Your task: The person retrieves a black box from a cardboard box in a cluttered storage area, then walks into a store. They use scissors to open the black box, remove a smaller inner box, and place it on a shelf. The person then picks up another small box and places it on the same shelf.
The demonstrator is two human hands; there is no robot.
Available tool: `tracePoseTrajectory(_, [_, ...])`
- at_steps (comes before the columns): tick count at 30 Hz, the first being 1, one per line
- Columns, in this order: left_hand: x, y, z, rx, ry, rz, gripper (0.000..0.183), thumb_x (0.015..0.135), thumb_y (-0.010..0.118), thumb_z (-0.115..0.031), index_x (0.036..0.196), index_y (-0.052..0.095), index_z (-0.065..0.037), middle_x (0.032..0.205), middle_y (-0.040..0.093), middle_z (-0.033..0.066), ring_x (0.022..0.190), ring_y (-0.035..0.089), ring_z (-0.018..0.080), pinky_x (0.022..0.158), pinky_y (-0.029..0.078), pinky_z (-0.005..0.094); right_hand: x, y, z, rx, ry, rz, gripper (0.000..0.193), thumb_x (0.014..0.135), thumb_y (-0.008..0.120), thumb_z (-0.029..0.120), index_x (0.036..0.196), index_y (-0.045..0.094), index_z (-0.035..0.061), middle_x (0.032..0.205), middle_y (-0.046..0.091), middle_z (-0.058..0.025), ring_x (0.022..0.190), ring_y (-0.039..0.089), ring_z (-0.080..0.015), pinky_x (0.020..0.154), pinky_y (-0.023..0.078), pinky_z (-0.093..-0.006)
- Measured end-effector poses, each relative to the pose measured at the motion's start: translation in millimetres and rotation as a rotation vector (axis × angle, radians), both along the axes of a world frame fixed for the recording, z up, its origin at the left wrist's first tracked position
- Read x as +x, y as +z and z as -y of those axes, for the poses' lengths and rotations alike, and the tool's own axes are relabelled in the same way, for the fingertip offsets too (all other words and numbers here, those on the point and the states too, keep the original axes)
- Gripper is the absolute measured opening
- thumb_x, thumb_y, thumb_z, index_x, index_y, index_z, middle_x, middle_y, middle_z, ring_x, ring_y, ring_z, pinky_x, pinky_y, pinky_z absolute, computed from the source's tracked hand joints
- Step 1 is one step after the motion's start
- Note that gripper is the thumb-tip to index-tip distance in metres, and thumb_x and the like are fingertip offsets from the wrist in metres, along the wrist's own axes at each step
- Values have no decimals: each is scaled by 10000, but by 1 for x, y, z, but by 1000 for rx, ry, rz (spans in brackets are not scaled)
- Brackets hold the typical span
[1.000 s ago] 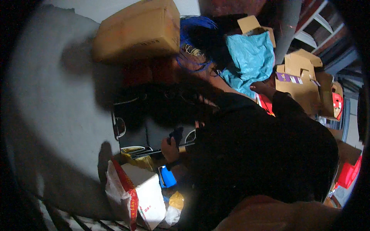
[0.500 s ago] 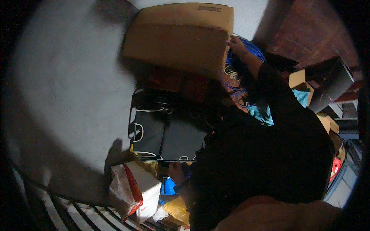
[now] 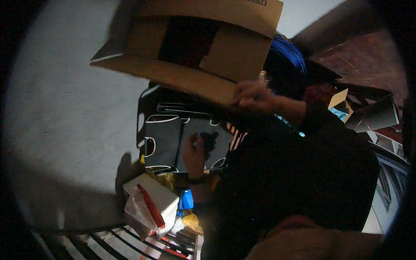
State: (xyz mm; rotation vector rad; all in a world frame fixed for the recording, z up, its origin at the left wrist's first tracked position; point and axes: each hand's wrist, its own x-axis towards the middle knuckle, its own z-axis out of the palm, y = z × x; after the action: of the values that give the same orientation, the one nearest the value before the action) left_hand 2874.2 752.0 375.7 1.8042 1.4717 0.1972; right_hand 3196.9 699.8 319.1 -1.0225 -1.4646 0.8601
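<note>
A large cardboard box (image 3: 236, 52) stands at the top of the view, tilted so its opening with spread flaps faces me. Its inside is dark. My right hand (image 3: 253, 95) has its fingers curled on the box's near flap (image 3: 173, 78). Lower and to the left, my left hand (image 3: 195, 151) is raised over a black panel with white trim (image 3: 164, 138), fingers bent. A dark bunched thing (image 3: 209, 143) shows at its fingers; its kind is too dim to make out. The hand seems closed around part of it.
A white carton with red and clear plastic (image 3: 151, 203) sits at lower left, beside a blue item (image 3: 187, 199) and a yellow bag (image 3: 193, 223). Dark railing bars (image 3: 99, 245) run below. Coiled blue cable (image 3: 288, 54) lies behind the box; a small open carton (image 3: 340, 106) is at right.
The box has tipped, and its opening and flaps now show. My right hand has moved from the box's right side down to the near flap. My left hand has risen over the black panel.
</note>
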Motion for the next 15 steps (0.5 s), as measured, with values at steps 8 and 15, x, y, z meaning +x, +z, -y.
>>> tracePoseTrajectory(8, [74,-1,-27,-261,79,301,431,893,638,-352,1081,606,36,1031,653,159,896,611,223,761,477,370,-43,0,-11,127,309,209,207,876,662,189,1055,704,95,907,619,-122,860,611,-293,720,495,-404])
tracePoseTrajectory(15, [80,-29,-12,-412,305,606,321,843,676,-157,1068,599,59,1017,654,137,905,609,215,760,489,362,-9,-70,-140,-116,-8,919,302,892,616,297,1130,661,116,1267,539,-166,1166,524,-326,891,497,-408])
